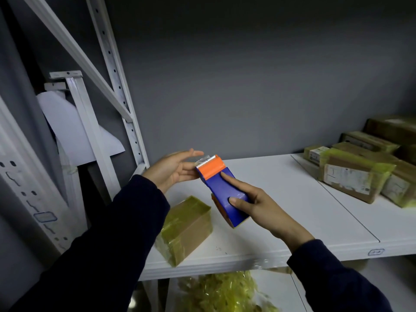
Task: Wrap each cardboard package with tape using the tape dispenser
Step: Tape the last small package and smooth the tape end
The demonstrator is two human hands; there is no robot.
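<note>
The main risk lay at the serrated cutter (pixel 203 160): the left hand (pixel 173 170), just left of centre frame, had its fingers stretched out almost straight right against the teeth, and a quick pull on the tape could have nicked a fingertip or let the loose tape end snap back and stick to the roll. Motion blur hid whether the thumb and fingers had actually pinched that end, so I cannot tell. A second hazard was the tape folding onto itself while crossing the gap, since the cardboard package (pixel 186 228) lay apart from the tool, down on the white shelf (pixel 292 210) at lower centre. The right hand (pixel 258 206) was wrapped firmly around the tape dispenser (pixel 222 190), thumb across its blue side and a finger lying along its blue top face towards the orange cap, holding it tilted in the air at centre frame. The package looked brown and boxy, already glossy with yellowish tape over most faces. More taped packages (pixel 353 179) sat stacked at right, and a wad of used tape (pixel 222 291) lay below the shelf.
</note>
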